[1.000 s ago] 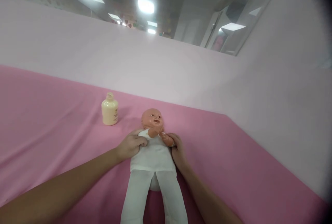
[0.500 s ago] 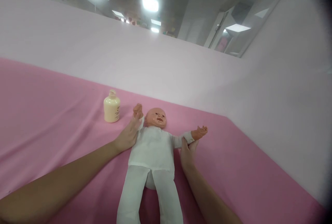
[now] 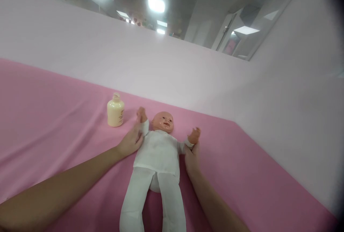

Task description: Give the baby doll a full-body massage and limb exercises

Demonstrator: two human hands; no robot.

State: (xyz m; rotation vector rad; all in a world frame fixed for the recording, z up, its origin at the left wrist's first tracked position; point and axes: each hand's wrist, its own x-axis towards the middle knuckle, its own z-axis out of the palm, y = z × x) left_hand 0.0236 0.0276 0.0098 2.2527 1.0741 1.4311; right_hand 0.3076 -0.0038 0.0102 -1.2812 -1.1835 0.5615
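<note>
On its back on the pink sheet lies a baby doll in a white long-sleeved top and white trousers. Its head points away from me. My left hand is closed around the doll's arm on the left, near the white cuff, and that arm is bent upward. With my right hand I grip the other arm by the forearm, just below the doll's raised hand. Part of my fingers is hidden behind the sleeves.
A cream-coloured pump bottle stands upright left of the doll's head. Behind the sheet rises a pale pink wall, with a window or mirror above it. Another pale wall borders the right side.
My right hand has moved the doll's arm inward and bent it, so the doll's hand is nearer its head. My left hand and the arm it holds have shifted only slightly.
</note>
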